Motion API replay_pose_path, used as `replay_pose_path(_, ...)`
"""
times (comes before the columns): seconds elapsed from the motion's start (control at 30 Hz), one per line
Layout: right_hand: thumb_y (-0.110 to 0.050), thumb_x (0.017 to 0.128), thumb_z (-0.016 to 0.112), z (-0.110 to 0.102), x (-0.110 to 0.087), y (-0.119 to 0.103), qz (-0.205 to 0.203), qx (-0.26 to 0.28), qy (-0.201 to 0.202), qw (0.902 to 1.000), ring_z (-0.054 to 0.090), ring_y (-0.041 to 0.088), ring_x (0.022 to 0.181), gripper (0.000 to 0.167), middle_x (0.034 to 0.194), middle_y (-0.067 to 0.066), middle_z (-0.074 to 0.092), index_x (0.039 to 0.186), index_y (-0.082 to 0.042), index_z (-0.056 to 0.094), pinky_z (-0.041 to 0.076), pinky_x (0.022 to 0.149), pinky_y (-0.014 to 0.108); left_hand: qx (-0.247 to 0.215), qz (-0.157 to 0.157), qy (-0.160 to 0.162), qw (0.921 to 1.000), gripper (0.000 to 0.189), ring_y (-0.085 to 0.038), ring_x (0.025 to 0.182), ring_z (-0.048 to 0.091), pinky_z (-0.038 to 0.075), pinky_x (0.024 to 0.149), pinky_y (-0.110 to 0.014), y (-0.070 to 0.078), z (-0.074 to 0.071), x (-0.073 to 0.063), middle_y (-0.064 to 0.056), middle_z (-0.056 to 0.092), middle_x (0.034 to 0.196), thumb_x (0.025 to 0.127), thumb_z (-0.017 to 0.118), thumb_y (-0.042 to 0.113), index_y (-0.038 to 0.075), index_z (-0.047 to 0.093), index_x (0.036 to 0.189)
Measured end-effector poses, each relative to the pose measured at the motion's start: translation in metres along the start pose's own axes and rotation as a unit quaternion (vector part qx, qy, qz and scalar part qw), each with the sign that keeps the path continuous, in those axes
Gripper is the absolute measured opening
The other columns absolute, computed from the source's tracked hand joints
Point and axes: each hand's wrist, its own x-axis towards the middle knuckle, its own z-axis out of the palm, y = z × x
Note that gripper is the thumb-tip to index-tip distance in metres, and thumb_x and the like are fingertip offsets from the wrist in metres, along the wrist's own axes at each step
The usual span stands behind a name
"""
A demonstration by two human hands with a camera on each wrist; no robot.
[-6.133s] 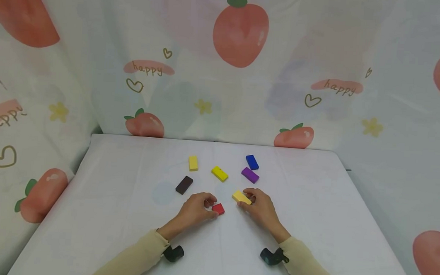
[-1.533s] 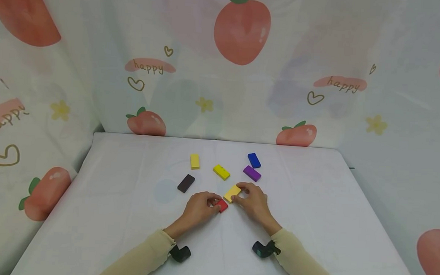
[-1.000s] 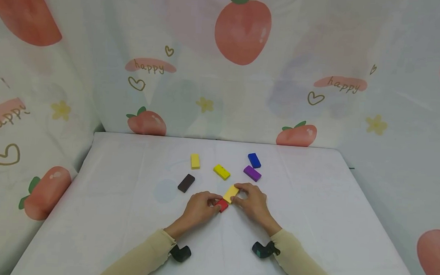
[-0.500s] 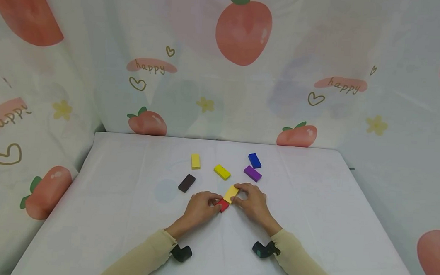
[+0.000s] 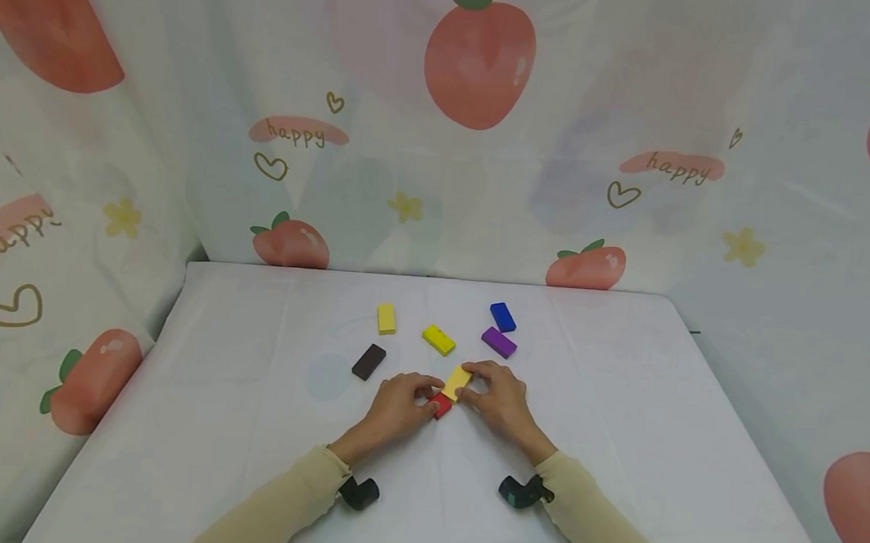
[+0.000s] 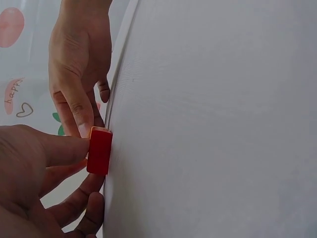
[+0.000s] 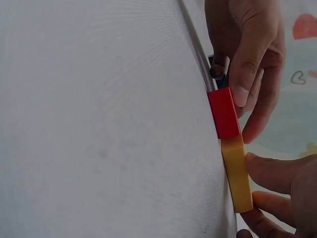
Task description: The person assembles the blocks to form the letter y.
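Note:
Near the middle of the white table, a red block (image 5: pixel 441 406) lies flat, end to end with a light yellow block (image 5: pixel 456 382). My left hand (image 5: pixel 397 405) pinches the red block between thumb and fingers; in the left wrist view the thumb presses the block's side (image 6: pixel 99 151). The light yellow block is held by my right hand (image 5: pixel 505 405), thumb on the near side and forefinger at the far end. In the right wrist view, the red block (image 7: pixel 225 113) touches the yellow block (image 7: pixel 237 176) at their ends.
Behind the hands lie a black block (image 5: pixel 369 362), a pale yellow block (image 5: pixel 386 319), a bright yellow block (image 5: pixel 439 340), a purple block (image 5: pixel 499 342) and a blue block (image 5: pixel 502 317). A printed curtain (image 5: pixel 386 80) stands along the table's back edge.
Since the oldest frame, my right hand has brought the light yellow block left and turned it against the red block, which is also turned. Just now my left forefinger has shifted slightly forward.

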Motion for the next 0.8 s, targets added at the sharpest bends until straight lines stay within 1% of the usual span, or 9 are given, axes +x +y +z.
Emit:
replay_pose_path(0.17,-0.027,0.083,0.077,-0.0003,0.0006,0.0009,-0.003,0.0,-0.002,1.0,0.049,0.033,0.131,0.045,0.133,0.007,0.063,0.125,-0.016,0.067,0.025,0.105,0.062,0.009,0.011,-0.008,0.9999,0.033,-0.011,0.081,0.05,0.035,0.079,-0.033,0.0018,-0.0031,0.0008,0.005,0.069,0.092,0.087,0.072,0.021,0.022,0.071,0.121)
replay_pose_path(0.43,-0.028,0.083,0.077,-0.0009,0.002,0.0019,-0.012,-0.006,-0.005,0.9999,0.05,0.033,0.131,0.045,0.133,0.006,0.063,0.125,-0.017,0.067,0.027,0.103,0.062,0.017,0.014,-0.015,0.9997,0.034,-0.011,0.081,0.05,0.033,0.076,-0.032,0.0037,-0.0051,0.0,0.005,0.069,0.092,0.087,0.073,0.02,0.022,0.072,0.121)
replay_pose_path(0.6,-0.028,0.083,0.077,-0.0014,0.0021,0.0012,-0.011,-0.009,-0.007,0.9999,0.051,0.034,0.13,0.045,0.133,0.007,0.063,0.125,-0.017,0.067,0.028,0.103,0.062,0.025,0.011,-0.017,0.9995,0.033,-0.011,0.082,0.051,0.033,0.076,-0.03,0.0053,-0.0058,0.0002,0.005,0.069,0.093,0.088,0.072,0.02,0.023,0.072,0.121)
replay_pose_path(0.8,-0.027,0.083,0.078,-0.0025,0.0012,0.0012,-0.015,-0.005,-0.006,0.9999,0.052,0.034,0.129,0.045,0.133,0.007,0.063,0.125,-0.017,0.068,0.028,0.103,0.063,0.029,0.016,-0.023,0.9992,0.032,-0.012,0.083,0.052,0.034,0.075,-0.031,0.0078,-0.0077,0.0,0.004,0.068,0.091,0.088,0.071,0.02,0.023,0.072,0.12)
